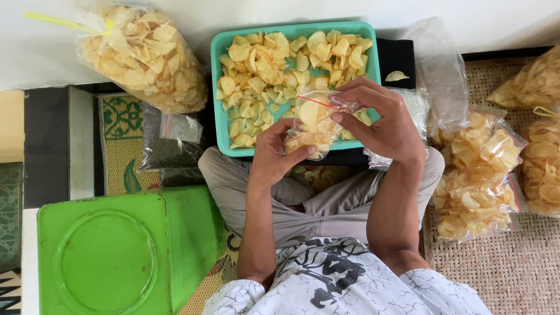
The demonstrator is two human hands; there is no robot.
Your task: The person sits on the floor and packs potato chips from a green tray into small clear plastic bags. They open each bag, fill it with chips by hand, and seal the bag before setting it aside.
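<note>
A small clear zip bag of pale yellow chips [312,121] is held between both hands over the near edge of a teal tray [224,125]. My left hand [273,153] cups the bag from below and behind. My right hand [382,119] pinches the bag's red-lined top with its fingertips. Loose chips [274,64] fill the tray, which rests in front of my crossed legs.
A large tied bag of chips [143,55] lies at the upper left. Several filled small bags [478,175] pile up at the right on a woven mat. A green tin box [122,256] stands at lower left. Empty clear bags [437,76] lie beside the tray.
</note>
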